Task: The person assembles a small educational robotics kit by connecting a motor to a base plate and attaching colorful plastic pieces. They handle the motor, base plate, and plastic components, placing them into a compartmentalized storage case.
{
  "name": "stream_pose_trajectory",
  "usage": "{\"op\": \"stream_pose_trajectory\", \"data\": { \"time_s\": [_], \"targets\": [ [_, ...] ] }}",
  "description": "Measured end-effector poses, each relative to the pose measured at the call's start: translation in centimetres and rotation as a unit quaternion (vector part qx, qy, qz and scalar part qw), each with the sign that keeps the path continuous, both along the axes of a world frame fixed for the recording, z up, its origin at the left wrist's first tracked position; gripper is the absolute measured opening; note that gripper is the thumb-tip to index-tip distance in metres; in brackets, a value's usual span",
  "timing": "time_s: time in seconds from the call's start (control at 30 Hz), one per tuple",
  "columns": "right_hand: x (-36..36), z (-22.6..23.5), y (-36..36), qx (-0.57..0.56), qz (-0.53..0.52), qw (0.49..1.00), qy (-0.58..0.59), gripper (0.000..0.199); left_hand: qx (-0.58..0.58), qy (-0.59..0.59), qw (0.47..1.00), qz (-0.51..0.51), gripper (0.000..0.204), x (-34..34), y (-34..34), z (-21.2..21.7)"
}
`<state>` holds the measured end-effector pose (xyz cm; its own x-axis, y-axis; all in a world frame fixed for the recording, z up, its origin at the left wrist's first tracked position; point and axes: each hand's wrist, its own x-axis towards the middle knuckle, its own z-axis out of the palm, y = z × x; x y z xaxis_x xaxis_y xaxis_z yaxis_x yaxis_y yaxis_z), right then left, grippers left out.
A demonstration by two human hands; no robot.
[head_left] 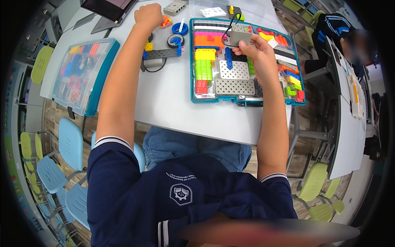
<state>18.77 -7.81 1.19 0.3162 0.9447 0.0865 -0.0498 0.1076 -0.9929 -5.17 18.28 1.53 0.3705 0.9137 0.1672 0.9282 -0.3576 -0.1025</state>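
Note:
My right hand (258, 50) pinches a grey box-shaped module (240, 36), which looks like a motor with a looped black cable (224, 36). It hangs over an open teal-rimmed case (192, 61) of sorted building parts. Below the module are a blue perforated beam (228, 58) and a light grey perforated plate (234, 71). At the far left of the table my left hand (149, 17) is closed in a fist, and whatever it may hold is hidden. Close beside it lie a small bag of orange pieces (166, 21) and a grey block with ports (175, 7).
A partly built model (162, 54) with a dark beam and cable lies left of the case, beside blue and black wheels (180, 29). A closed clear-lidded case (80, 74) stands at left, a laptop (109, 9) behind it. Another person (339, 37) sits at right.

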Motion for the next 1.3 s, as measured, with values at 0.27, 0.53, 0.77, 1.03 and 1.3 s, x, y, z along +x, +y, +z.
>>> {"op": "stream_pose_trajectory", "data": {
  "time_s": [0.27,0.53,0.77,1.03,1.3],
  "targets": [
    [-0.2,0.0,0.0,-0.006,0.001,1.0,0.001,0.03,0.042,-0.183,0.978,-0.096,0.034,-1.0,-0.8,1.3],
    [-1.0,0.1,-0.2,0.033,0.06,0.997,0.036,0.035,-0.203,-0.485,0.754,-0.394,0.061,5.2,-16.1,0.6],
    [-1.5,-0.1,-0.2,0.116,0.039,0.992,-0.018,0.047,-0.149,-0.677,0.638,-0.334,0.042,4.8,-15.4,1.1],
    [-1.5,0.5,2.7,0.062,-0.023,0.882,-0.466,0.024,0.071,-0.737,0.636,-0.217,0.044,0.5,-9.4,1.1],
    [-2.8,-0.3,6.8,0.085,0.024,0.786,-0.611,0.024,-0.062,-0.717,0.667,-0.19,0.042,1.5,-9.8,-0.8]
  ]
}}
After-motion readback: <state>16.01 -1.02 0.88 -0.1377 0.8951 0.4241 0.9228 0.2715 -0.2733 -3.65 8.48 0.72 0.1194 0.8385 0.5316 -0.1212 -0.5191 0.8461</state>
